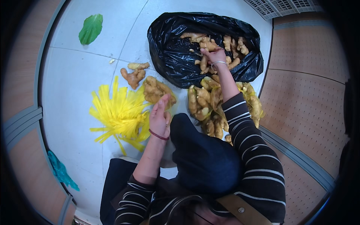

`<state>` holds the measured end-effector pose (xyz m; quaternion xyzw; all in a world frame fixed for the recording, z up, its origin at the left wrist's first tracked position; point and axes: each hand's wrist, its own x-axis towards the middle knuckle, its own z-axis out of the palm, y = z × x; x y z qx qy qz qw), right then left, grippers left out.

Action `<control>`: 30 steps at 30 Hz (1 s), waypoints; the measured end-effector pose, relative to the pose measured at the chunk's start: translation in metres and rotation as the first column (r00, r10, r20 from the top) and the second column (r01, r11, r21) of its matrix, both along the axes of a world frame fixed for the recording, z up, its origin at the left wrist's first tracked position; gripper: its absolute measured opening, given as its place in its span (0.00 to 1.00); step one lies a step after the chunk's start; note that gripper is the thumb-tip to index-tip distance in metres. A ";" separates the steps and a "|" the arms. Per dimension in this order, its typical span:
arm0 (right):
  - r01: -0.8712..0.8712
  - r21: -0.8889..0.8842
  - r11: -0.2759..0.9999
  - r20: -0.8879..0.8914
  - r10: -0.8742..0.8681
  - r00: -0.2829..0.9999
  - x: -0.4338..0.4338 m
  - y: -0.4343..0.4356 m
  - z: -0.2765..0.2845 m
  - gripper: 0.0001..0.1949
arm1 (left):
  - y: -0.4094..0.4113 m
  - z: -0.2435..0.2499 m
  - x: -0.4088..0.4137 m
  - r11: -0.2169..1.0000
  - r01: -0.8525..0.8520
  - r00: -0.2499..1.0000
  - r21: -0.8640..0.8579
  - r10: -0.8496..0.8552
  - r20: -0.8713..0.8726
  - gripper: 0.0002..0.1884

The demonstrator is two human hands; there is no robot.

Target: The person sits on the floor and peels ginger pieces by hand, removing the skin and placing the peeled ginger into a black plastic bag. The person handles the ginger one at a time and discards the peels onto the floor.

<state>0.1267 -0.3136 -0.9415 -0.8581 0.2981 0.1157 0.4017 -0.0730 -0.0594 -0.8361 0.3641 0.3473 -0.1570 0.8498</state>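
My right hand reaches into a black plastic bag and grips a ginger root there, among several loose ginger roots. In front of me my left hand is raised with its palm turned sideways, beside a yellow net bag of ginger; whether its fingers touch the net cannot be told. Yellow net sleeves lie in a splayed bundle left of that hand. Several filled net bags of ginger are piled below the black bag, partly behind my right arm.
Loose ginger pieces lie on the tiled floor left of the black bag. A green leaf is further left, and teal plastic lies by the left panel. Perforated panels line the right; a plastic crate stands top right.
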 end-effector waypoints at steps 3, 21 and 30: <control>-0.063 -0.320 0.945 0.090 0.097 0.991 -0.012 -0.014 0.010 0.31 | 0.007 0.004 -0.002 1.000 0.010 1.000 0.011 -0.010 0.020 0.19; -0.607 -0.500 0.618 -0.141 0.633 0.761 -0.002 -0.021 0.032 0.23 | 0.018 0.003 -0.014 1.000 0.009 1.000 0.018 -0.009 -0.001 0.19; -0.546 -0.534 0.646 -0.093 0.596 0.797 -0.029 -0.004 0.050 0.22 | 0.011 0.000 -0.014 0.999 0.041 0.999 0.009 -0.041 0.016 0.18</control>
